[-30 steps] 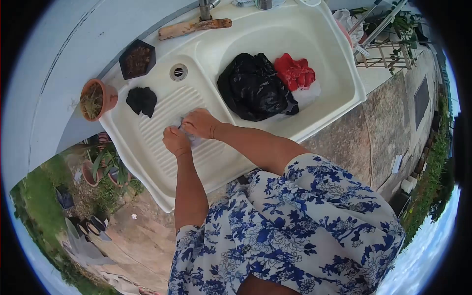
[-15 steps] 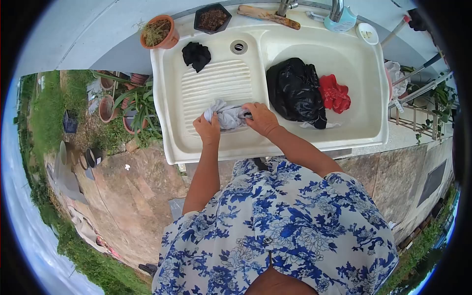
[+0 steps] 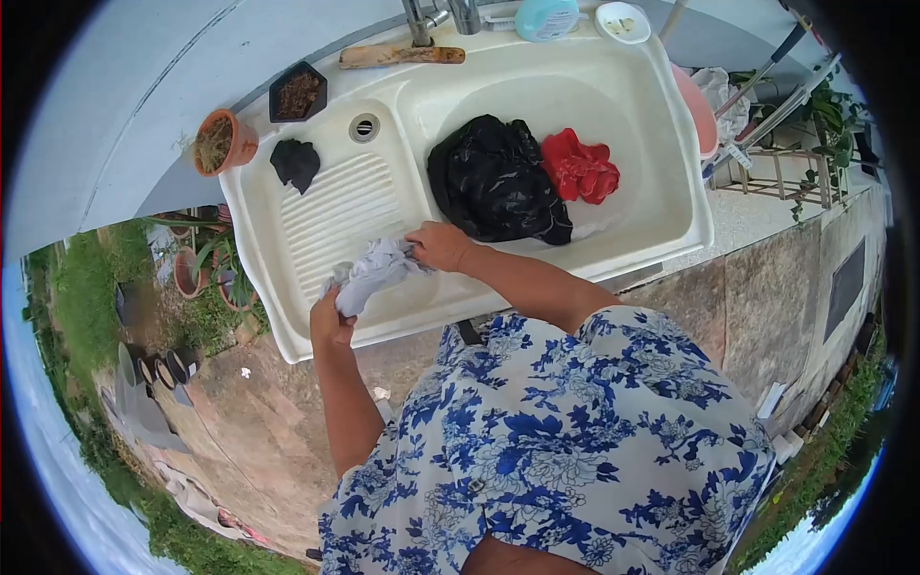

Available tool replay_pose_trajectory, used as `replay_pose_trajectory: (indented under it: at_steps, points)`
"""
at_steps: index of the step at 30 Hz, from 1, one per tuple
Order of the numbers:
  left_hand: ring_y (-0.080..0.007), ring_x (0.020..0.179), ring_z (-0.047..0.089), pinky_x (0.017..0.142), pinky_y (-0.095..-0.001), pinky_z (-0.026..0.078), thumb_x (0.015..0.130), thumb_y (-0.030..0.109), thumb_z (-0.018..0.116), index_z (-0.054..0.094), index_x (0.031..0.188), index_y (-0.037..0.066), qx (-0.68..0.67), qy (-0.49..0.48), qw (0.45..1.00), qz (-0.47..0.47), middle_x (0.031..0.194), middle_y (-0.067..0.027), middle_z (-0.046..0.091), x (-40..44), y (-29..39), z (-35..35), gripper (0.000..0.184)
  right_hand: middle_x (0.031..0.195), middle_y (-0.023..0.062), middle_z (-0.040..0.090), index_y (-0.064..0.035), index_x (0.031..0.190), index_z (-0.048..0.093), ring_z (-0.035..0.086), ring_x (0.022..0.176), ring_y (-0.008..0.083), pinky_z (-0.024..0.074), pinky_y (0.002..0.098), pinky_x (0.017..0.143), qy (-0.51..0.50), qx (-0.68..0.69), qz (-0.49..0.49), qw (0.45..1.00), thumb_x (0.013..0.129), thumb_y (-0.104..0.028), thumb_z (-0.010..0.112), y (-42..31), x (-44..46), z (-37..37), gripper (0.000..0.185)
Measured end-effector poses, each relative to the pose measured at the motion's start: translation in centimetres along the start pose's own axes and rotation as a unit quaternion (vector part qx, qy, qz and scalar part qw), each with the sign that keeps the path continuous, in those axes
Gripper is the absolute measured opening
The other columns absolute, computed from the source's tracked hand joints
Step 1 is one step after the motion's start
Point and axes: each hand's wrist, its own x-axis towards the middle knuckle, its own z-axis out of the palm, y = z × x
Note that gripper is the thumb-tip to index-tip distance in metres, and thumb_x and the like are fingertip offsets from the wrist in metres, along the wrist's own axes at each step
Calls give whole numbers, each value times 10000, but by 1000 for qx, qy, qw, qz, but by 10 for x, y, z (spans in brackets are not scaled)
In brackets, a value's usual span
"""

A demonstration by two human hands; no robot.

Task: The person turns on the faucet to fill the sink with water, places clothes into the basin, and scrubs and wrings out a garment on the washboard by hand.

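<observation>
A crumpled light grey cloth (image 3: 372, 272) is stretched between my two hands above the ridged washboard side of the white sink (image 3: 414, 182). My left hand (image 3: 332, 319) is closed on its lower left end, near the sink's front edge. The other end is gripped by my right hand (image 3: 441, 246), close to the divider between the two sides. A wet black garment (image 3: 498, 182) lies bunched in the right basin, with a red cloth (image 3: 581, 166) touching it. Up on the washboard side rests a small black cloth (image 3: 295, 165), near the drain (image 3: 364, 127).
Along the back ledge stand an orange flowerpot (image 3: 226, 142), a dark hexagonal pot (image 3: 298, 93), a piece of wood (image 3: 402, 56), a faucet (image 3: 422, 19), a light blue bottle (image 3: 546, 19) and a white soap dish (image 3: 623, 23). Poles lean at the right, beside a pink basin (image 3: 695, 110).
My hands have drawn apart, and the grey cloth is longer and slanted, its left end lower. The whole view has turned and shifted, so the sink appears further left and tilted.
</observation>
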Motion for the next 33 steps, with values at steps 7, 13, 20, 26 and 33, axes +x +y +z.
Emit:
replay_pose_trajectory:
  at_steps: [7,13,20,26,33]
  points:
    - [-230,759,624,523,-323,482,897,184,495,510,1109,-8,-131,68,983,113,925,-119,604,-18,10,72,286,749,123,614,-56,1028,654,608,656,250,494,330,610,84,313,127,937,793,-227,507,69,-42,-66,325]
    - [-288,934,600,768,-424,535,908,159,479,482,1153,-13,-195,21,973,124,1041,-144,579,-10,50,175,300,655,32,537,-18,792,617,457,475,111,385,280,411,258,614,282,691,809,-133,542,153,-93,-130,139]
    - [-356,1210,402,992,-476,374,890,245,544,376,1279,-1,-204,-293,922,147,1325,-163,389,-21,76,255,490,721,35,523,-79,968,554,468,582,110,426,291,551,287,814,226,452,820,-111,568,219,-77,-178,153]
    - [-380,1362,76,1024,-617,197,734,556,640,114,1437,137,620,219,737,156,1492,-148,60,20,0,203,972,1209,72,500,-146,1303,425,473,1094,236,412,406,910,253,423,264,829,800,-327,635,247,-36,-202,574]
    - [-388,1364,-108,1003,-665,91,700,486,678,-67,1428,84,692,201,693,8,1483,-174,-139,48,-63,176,1117,1459,96,205,-248,1365,335,242,1318,296,293,493,1012,264,-98,291,914,743,-376,669,247,14,-201,717]
